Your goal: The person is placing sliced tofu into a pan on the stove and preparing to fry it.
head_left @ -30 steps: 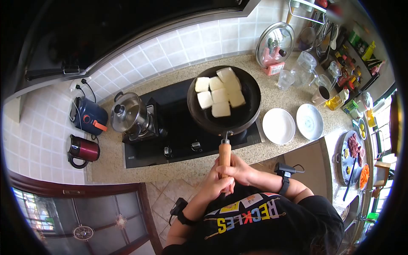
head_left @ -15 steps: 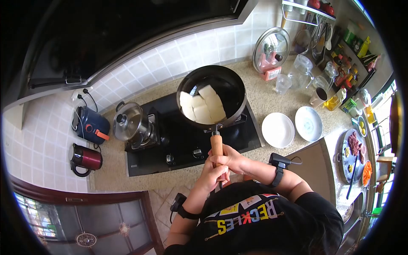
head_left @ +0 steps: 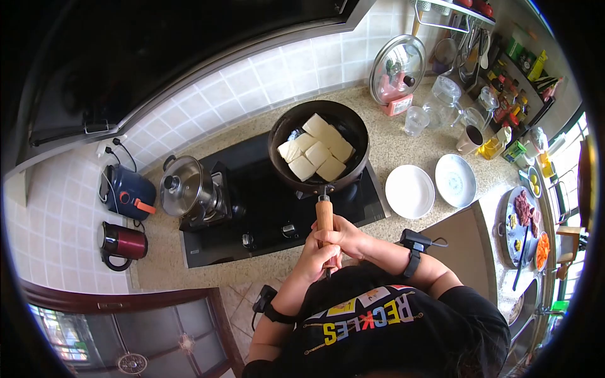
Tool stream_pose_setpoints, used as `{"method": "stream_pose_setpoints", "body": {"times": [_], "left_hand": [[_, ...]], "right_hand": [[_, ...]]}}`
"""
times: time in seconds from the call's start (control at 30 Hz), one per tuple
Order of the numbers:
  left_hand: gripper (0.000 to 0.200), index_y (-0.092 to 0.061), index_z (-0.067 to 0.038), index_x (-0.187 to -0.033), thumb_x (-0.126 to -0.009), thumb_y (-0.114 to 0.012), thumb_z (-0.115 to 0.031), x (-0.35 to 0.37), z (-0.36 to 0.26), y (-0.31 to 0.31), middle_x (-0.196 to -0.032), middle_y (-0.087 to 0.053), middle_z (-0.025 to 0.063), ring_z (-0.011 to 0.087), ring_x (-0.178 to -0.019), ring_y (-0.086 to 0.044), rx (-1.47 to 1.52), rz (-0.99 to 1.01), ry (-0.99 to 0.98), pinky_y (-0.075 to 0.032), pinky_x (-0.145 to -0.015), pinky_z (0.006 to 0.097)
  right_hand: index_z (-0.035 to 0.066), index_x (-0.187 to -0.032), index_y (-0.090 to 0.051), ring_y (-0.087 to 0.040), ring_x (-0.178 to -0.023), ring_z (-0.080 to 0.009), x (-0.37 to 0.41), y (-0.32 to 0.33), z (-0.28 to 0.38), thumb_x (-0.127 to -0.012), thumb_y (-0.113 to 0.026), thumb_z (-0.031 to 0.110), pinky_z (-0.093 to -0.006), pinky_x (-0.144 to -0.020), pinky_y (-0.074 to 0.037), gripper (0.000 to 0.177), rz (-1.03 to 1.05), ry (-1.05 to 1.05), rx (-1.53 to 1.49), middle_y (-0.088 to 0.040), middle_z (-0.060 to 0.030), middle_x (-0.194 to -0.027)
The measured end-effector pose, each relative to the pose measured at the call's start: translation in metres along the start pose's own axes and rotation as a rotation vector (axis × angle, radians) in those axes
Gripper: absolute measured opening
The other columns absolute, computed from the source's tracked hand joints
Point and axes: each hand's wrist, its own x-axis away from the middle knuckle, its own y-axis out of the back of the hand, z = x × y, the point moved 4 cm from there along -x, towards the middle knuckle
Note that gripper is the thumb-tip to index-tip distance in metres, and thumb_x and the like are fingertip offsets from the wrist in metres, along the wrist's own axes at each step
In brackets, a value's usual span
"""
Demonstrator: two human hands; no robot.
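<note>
So the left hand (head_left: 313, 258) and right hand (head_left: 345, 236) are both wrapped tight round the wooden handle (head_left: 324, 217), at the pan's (head_left: 358, 135) 6 o'clock. White slabs (head_left: 318, 154) sit inside (some overlapping). Lidded pot (head_left: 188, 184) near 9 o'clock, 2 white bowls (head_left: 409, 191) around 4.

White slabs (head_left: 317, 153) now nearer the middle of the frying pan (head_left: 358, 131) instead of close against its near left side
</note>
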Motion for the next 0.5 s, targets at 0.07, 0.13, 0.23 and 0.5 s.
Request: {"method": "stream_pose_setpoints", "body": {"times": [0.07,0.13,0.23,0.5], "left_hand": [[0.039,-0.035,-0.003,-0.108,-0.075,-0.055,-0.007,-0.002,0.0,0.002,-0.061,-0.05,0.0075,0.0145,-0.046,-0.053,-0.001,-0.007,0.013,-0.043,-0.039,0.0241],[0.044,-0.032,-0.003,-0.113,-0.074,-0.054,-0.006,-0.005,0.002,0.007,-0.062,-0.051,0.0081,0.0147,-0.045,-0.053,-0.006,0.019,0.031,-0.044,-0.039,0.0241],[0.048,-0.029,-0.003,-0.116,-0.074,-0.054,-0.006,-0.007,0.002,0.01,-0.062,-0.05,0.0083,0.015,-0.046,-0.053,0.004,-0.014,0.029,-0.044,-0.038,0.024],[0.046,-0.032,-0.004,-0.116,-0.075,-0.054,-0.007,-0.015,0.005,0.026,-0.066,-0.052,0.0086,0.0147,-0.05,-0.056,-0.085,0.009,0.022,-0.044,-0.037,0.0233]], "right_hand": [[-0.003,-0.102,-0.048,-0.058,-0.073,-0.014,-0.003,0.003,-0.004,-0.076,-0.068,0.026,-0.027,-0.063,-0.052,0.044,0.003,-0.003,-0.016,-0.057,-0.0088,-0.084],[-0.003,-0.103,-0.047,-0.057,-0.074,-0.014,-0.006,0.004,-0.005,-0.076,-0.068,0.027,-0.0271,-0.064,-0.051,0.045,0.006,-0.004,-0.032,-0.057,-0.009,-0.086],[-0.003,-0.104,-0.046,-0.057,-0.076,-0.014,-0.008,0.005,-0.004,-0.076,-0.069,0.027,-0.0267,-0.064,-0.051,0.047,0.024,-0.016,-0.056,-0.056,-0.0093,-0.088],[-0.003,-0.11,-0.042,-0.057,-0.079,-0.0155,-0.018,0.01,-0.01,-0.078,-0.067,0.024,-0.0287,-0.068,-0.051,0.049,0.033,-0.061,-0.004,-0.055,-0.0097,-0.089]]}}
